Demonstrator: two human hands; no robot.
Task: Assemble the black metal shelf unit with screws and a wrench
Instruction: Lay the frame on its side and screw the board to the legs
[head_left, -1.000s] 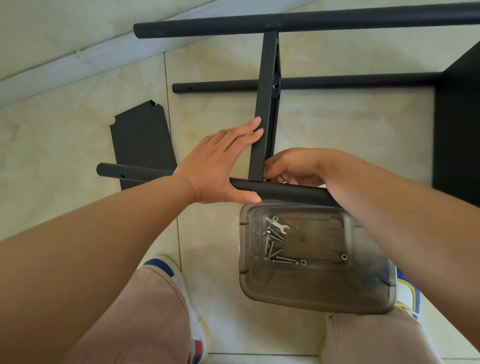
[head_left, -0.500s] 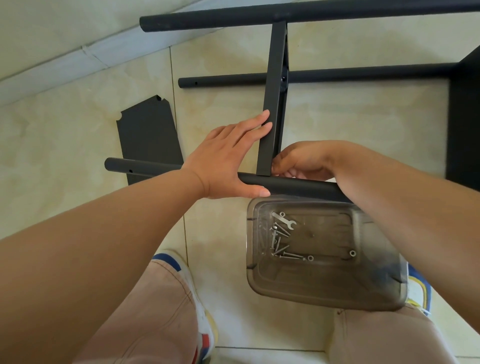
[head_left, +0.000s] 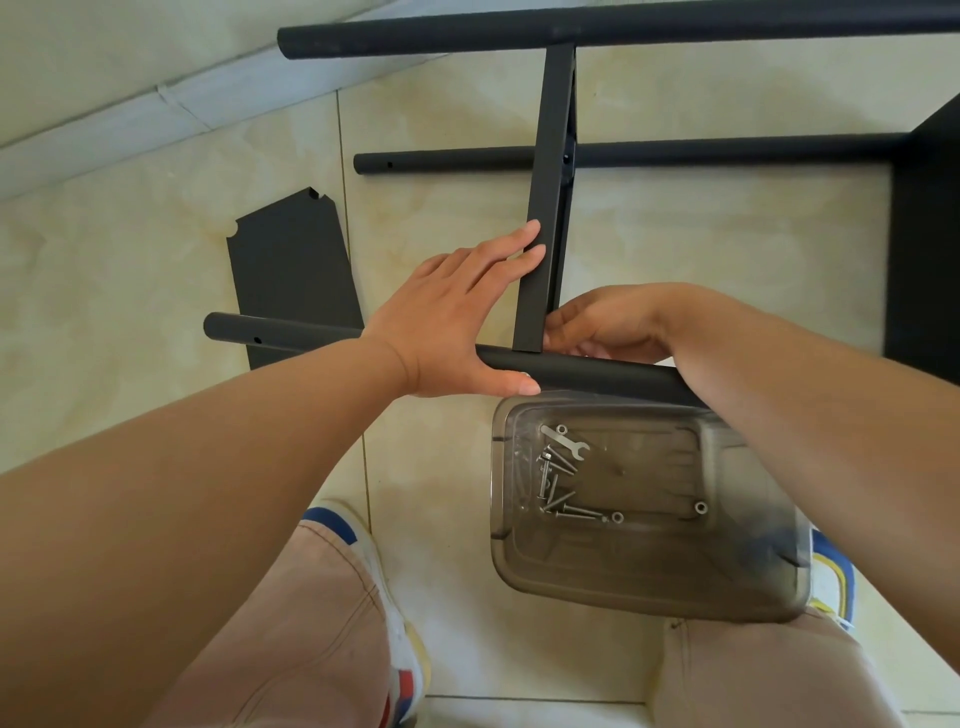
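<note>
While we look down over both arms, our left hand (head_left: 457, 322) lies flat and spread, fingers straight against the upright black crossbar (head_left: 545, 208) and thumb pressed along the near tube (head_left: 587, 376) where the two meet. Our right hand (head_left: 608, 325) sits just beside that joint on the other side, fingers curled down behind the tube; whether that grip pinches a screw or anything else, we cannot tell. Two more tubes of the shelf frame (head_left: 675, 23) run across the floor beyond, and a loose black panel (head_left: 291, 275) lies flat to the left, partly under the near tube. Right below the joint sits a smoky clear plastic tub (head_left: 649, 587) holding a small flat wrench (head_left: 566, 446), a heap of screws (head_left: 558, 486) and a couple of washers. No brand, label or lettering is readable anywhere.
</note>
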